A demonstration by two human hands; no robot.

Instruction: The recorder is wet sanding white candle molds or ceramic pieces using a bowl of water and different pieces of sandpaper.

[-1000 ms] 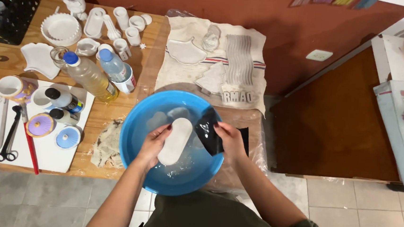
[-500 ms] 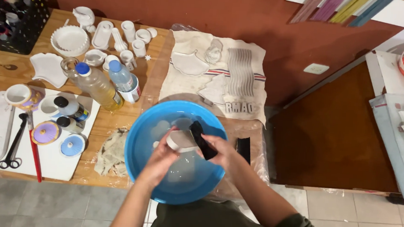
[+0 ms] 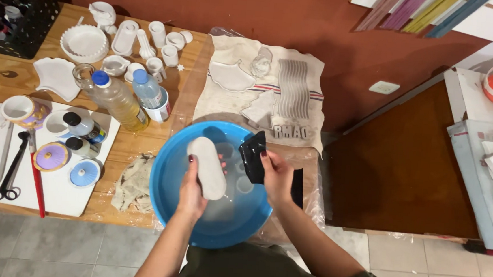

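- Head-camera view: a blue basin [image 3: 164, 199] was seen at the near edge of the wooden table [image 3: 8, 75], with water and a few pale, submerged pieces in it.
- A white oval piece [image 3: 207, 167] was held over the basin, gripped from below by the left hand [image 3: 192, 188].
- A black sheet [image 3: 253, 156] was pinched by the right hand [image 3: 276, 175] just beside the oval piece, above the basin's right half.
- A crumpled rag [image 3: 133, 182] was left on the table, touching the basin's left rim.
- Two blue-capped plastic bottles [image 3: 123, 96] were stood behind the basin on the left, one filled with yellowish liquid.
- A white tray [image 3: 63, 192] at the left carried small jars, lids, scissors and a red-handled tool.
- White cast pieces were laid out on a cloth [image 3: 309, 67] behind the basin.
- A black crate [image 3: 9, 15] of small pots was kept at the far left corner.
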